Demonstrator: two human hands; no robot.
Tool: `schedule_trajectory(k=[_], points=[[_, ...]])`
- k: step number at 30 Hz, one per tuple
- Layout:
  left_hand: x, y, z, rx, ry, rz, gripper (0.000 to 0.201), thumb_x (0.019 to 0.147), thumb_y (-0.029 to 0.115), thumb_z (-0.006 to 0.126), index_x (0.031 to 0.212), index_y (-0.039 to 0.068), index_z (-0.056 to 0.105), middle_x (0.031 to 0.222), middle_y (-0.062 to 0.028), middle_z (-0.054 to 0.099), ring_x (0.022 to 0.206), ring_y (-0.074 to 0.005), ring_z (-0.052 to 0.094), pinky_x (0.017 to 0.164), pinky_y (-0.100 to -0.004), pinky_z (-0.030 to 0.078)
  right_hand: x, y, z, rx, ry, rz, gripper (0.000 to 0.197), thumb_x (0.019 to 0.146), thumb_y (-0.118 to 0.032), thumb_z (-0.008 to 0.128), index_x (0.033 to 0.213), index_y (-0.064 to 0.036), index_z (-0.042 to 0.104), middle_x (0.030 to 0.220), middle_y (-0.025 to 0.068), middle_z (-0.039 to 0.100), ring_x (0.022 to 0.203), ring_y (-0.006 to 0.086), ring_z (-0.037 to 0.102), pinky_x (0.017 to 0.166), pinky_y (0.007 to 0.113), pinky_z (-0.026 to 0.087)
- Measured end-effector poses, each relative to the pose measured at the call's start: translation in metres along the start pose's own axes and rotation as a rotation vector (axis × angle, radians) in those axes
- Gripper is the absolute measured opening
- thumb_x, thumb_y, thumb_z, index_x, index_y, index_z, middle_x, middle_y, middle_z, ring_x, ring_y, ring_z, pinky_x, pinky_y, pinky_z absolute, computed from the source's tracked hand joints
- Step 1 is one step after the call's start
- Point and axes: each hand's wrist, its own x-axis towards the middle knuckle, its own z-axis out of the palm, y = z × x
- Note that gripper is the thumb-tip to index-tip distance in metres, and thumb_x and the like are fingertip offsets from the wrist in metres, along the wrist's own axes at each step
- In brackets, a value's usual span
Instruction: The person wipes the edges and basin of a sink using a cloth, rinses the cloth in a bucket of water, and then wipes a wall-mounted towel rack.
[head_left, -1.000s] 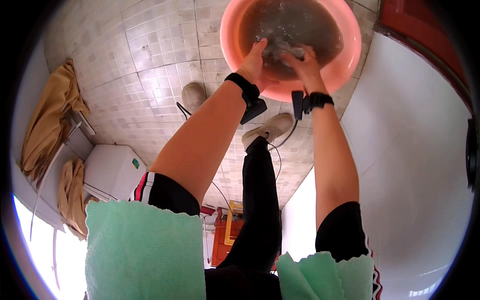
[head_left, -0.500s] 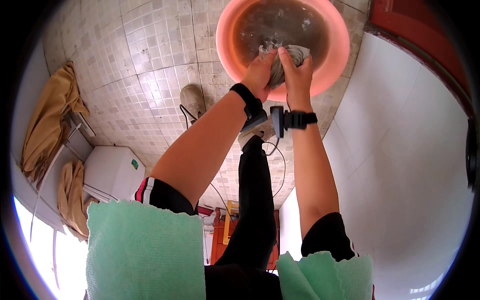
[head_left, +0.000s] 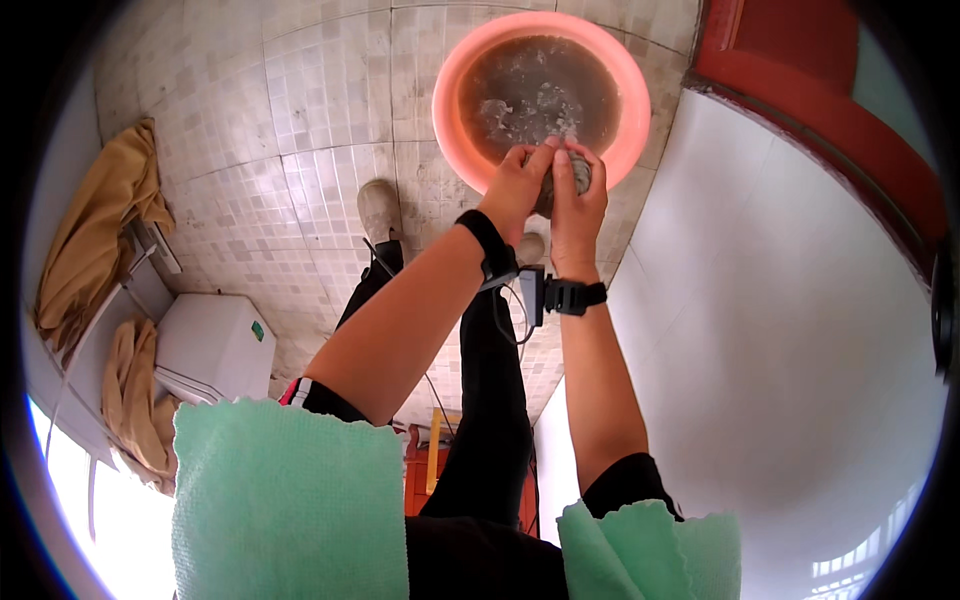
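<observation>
Both of my hands are closed around a wet grey cloth (head_left: 569,175), bunched into a lump at the near rim of a pink basin (head_left: 452,130). My left hand (head_left: 516,190) wraps it from the left, my right hand (head_left: 580,210) from the right, with the thumbs side by side on top. Most of the cloth is hidden by my fingers. Murky brown water (head_left: 540,85) with patches of foam and bubbles fills the basin beyond my hands. Each wrist wears a black strap with a small dark device.
The basin stands on a tiled floor (head_left: 330,190), my shoes just short of it. A white wall (head_left: 750,300) runs along the right, with a red door frame (head_left: 790,60) farther off. At left are tan cloths (head_left: 110,230) and a white box-shaped cabinet (head_left: 215,345).
My hands have drawn the cloth nearer and slightly left, and it is squeezed into a tighter lump. The basin sits lower and farther left in view, with more foam visible on the water.
</observation>
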Motion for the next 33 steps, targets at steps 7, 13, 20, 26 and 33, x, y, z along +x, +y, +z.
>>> schedule_trajectory(k=[7, 13, 20, 26, 33], points=[[-0.04, 0.005, 0.02, 0.504, 0.004, 0.559, 0.03, 0.096, 0.03, 0.058, 0.082, 0.003, 0.057, 0.071, -0.0009, 0.054, 0.063, -0.0086, 0.05, 0.055, -0.0272, 0.043, -0.033, -0.048, 0.0, 0.38, 0.125, 0.288, 0.033, 0.099, -0.037, 0.049, 0.112, -0.0063, 0.054, 0.098, 0.0019, 0.059, 0.083, 0.008, 0.056, 0.067, 0.022, 0.047], [-0.092, 0.023, 0.031, 0.945, 0.034, 0.902, 0.029, 0.094, 0.028, 0.056, 0.082, 0.002, 0.059, 0.086, -0.0169, 0.057, 0.082, -0.0357, 0.057, 0.071, -0.0438, 0.047, -0.055, -0.067, -0.012, 0.627, -0.001, 0.425, 0.033, 0.102, -0.037, 0.043, 0.114, -0.0081, 0.053, 0.102, 0.0016, 0.059, 0.091, 0.0119, 0.058, 0.077, 0.028, 0.05], [-0.138, 0.04, 0.045, 1.292, -0.014, 1.127, 0.029, 0.093, 0.034, 0.055, 0.081, 0.008, 0.06, 0.083, -0.0088, 0.057, 0.078, -0.0279, 0.061, 0.067, -0.0388, 0.051, -0.073, -0.093, -0.031, 0.845, -0.145, 0.557, 0.033, 0.102, -0.037, 0.043, 0.118, -0.0089, 0.052, 0.109, 0.0028, 0.059, 0.097, 0.0139, 0.058, 0.083, 0.031, 0.051], [-0.173, 0.047, 0.057, 1.464, -0.066, 1.195, 0.029, 0.093, 0.037, 0.053, 0.082, 0.01, 0.06, 0.083, -0.006, 0.058, 0.079, -0.0232, 0.063, 0.067, -0.0337, 0.052, -0.09, -0.118, -0.049, 0.74, -0.269, 0.453, 0.035, 0.102, -0.037, 0.043, 0.121, -0.0094, 0.05, 0.115, 0.0037, 0.058, 0.103, 0.0152, 0.058, 0.087, 0.032, 0.051], [-0.218, 0.067, 0.053, 1.399, -0.159, 1.166, 0.029, 0.095, 0.035, 0.051, 0.09, 0.007, 0.058, 0.092, -0.0104, 0.059, 0.088, -0.0293, 0.062, 0.073, -0.039, 0.052, -0.136, -0.186, -0.046, 0.709, -0.136, 0.511, 0.031, 0.101, -0.033, 0.047, 0.119, -0.0098, 0.053, 0.119, 0.0039, 0.058, 0.105, 0.0163, 0.058, 0.09, 0.034, 0.05]])
